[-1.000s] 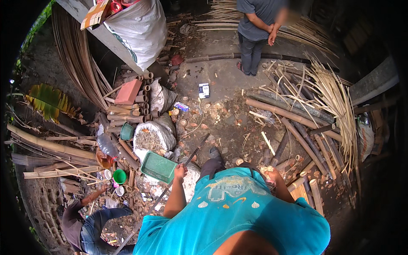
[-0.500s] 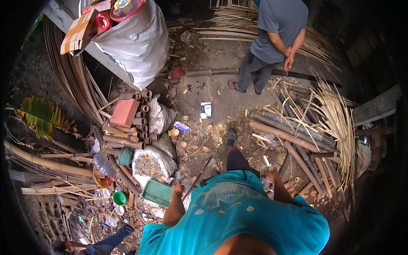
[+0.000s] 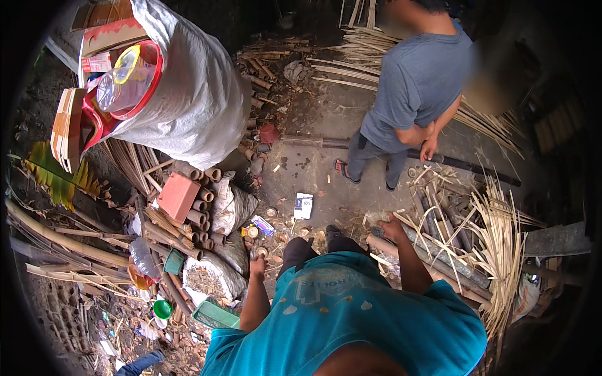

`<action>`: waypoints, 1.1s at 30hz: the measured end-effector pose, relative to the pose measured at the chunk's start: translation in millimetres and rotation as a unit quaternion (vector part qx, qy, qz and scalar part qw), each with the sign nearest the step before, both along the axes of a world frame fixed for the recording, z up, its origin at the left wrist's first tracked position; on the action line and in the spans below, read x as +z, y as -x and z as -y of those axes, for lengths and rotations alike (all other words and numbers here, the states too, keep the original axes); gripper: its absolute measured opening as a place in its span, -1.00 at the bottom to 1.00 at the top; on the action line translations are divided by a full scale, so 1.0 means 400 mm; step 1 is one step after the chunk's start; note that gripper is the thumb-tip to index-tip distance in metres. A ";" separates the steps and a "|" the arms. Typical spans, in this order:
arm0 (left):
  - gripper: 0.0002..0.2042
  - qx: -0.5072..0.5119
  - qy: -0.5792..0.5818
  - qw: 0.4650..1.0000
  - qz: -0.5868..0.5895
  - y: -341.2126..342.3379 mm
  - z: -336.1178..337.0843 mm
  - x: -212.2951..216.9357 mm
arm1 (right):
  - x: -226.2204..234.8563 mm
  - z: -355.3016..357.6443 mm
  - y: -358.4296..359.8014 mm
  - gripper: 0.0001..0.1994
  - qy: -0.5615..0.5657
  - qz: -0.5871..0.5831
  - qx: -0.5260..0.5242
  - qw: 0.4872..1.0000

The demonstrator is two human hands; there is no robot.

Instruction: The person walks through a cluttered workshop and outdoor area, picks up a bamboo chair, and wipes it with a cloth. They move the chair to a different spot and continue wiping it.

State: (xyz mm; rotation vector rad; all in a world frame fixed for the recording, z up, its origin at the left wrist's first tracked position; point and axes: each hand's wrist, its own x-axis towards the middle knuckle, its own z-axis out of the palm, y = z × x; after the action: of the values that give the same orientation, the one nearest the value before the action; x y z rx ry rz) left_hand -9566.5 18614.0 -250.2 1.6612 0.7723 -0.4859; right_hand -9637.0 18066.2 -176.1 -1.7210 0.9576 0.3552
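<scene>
My left hand hangs by my left side with its fingers curled, above littered ground next to a white bag of shavings. Whether it holds anything is hidden. My right hand reaches out low to the right, just over the near end of thick bamboo poles. Its fingers are too small to read. My dark trouser leg and foot point forward between the two hands. A small white and blue box lies on the concrete ahead of my foot.
A person in a grey shirt stands ahead on the concrete. A big white sack of plastic and cardboard fills the upper left. Short bamboo tubes, a red brick and a green basket crowd the left. Split bamboo strips lie right.
The view has moved forward; the grey-shirted person and the sack are much nearer. The thin dark stick seen by my left hand earlier no longer shows. My right hand has swung out over the poles.
</scene>
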 end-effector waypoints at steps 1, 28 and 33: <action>-0.74 0.003 -0.004 1.000 0.024 -0.066 0.058 0.052 | 0.110 -0.009 -0.073 -0.28 0.008 0.033 0.015 0.999; -0.64 -0.045 -0.014 0.997 0.060 -0.624 0.051 0.149 | -0.256 -0.104 -0.657 -0.67 -0.475 0.044 -0.368 0.798; -0.77 0.017 -0.050 0.997 0.057 -0.633 -0.022 0.154 | -0.348 -0.111 -1.109 -0.63 -0.531 0.083 -0.488 0.688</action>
State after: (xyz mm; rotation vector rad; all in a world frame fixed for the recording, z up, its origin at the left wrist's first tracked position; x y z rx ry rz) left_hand -9313.2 18622.9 -188.7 1.7488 0.7498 -0.3302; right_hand -9193.5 18110.7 -315.4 -0.0586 1.0611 -0.0145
